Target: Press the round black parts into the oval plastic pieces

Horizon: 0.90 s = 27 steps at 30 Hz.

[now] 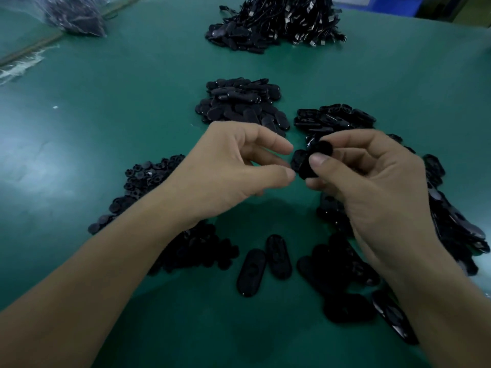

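The right hand (372, 187) pinches an oval plastic piece (303, 163) between thumb and fingers, with a round black part (322, 147) at its upper edge. The left hand (225, 168) is loosely curled and holds nothing, its thumb tip just beside the piece. On the table (132, 102), round black parts (148, 176) are heaped under the left wrist and oval pieces (334, 118) beyond the right hand. 2 loose ovals (277, 256) lie between the forearms. A clear plastic bag (77, 19) at far left holds dark parts.
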Motion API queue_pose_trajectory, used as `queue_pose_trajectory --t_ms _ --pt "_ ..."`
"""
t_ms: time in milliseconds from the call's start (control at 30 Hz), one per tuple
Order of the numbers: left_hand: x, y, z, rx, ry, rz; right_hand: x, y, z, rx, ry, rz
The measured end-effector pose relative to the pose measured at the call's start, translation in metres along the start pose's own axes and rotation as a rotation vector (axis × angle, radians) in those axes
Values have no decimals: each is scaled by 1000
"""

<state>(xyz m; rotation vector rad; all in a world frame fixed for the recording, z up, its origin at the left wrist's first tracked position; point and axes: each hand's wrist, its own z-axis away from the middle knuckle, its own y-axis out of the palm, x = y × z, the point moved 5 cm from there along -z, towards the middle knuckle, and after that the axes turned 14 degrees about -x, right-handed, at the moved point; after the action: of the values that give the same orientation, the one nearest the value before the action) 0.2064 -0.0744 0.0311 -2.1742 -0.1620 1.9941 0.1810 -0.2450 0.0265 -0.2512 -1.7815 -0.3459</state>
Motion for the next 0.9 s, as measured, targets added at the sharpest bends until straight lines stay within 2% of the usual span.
queue_pose_trajectory --t_ms 67,133,300,900 --pt "0 4 3 46 -3 3 -4 3 2 25 99 -89" --pt "1 5 3 55 12 -15 -5 3 2 20 127 -59" --pt "1 3 2 63 24 31 -1 2 3 -22 83 40" --pt "11 -5 -7 -31 -82 276 -3 3 2 -3 66 7"
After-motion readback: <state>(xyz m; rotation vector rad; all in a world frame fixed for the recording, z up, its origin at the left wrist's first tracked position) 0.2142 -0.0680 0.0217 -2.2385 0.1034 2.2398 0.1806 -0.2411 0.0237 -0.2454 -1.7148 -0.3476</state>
